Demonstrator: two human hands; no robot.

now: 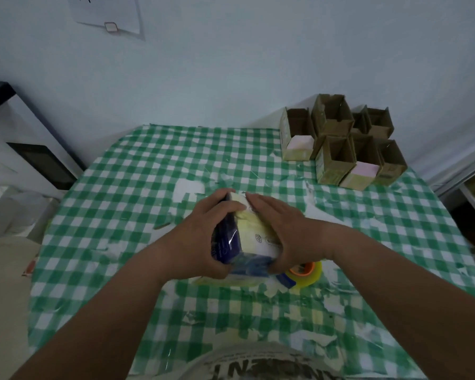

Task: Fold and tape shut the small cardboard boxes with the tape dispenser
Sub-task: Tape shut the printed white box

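Small box (254, 231) at mid-table, held between both my hands. My left hand (200, 237) curls round its blue, tape-shiny side, thumb hooked over the top edge. My right hand (281, 229) lies flat along the pale yellow top, fingers straight and together, pressing down. Tape dispenser (303, 275) with its yellowish roll and orange core sits on the table (121, 204) just behind my right wrist, partly hidden. Cluster of open boxes (340, 144) stands at the far right corner, flaps up, well apart from my hands. Green checked cloth, torn in patches.
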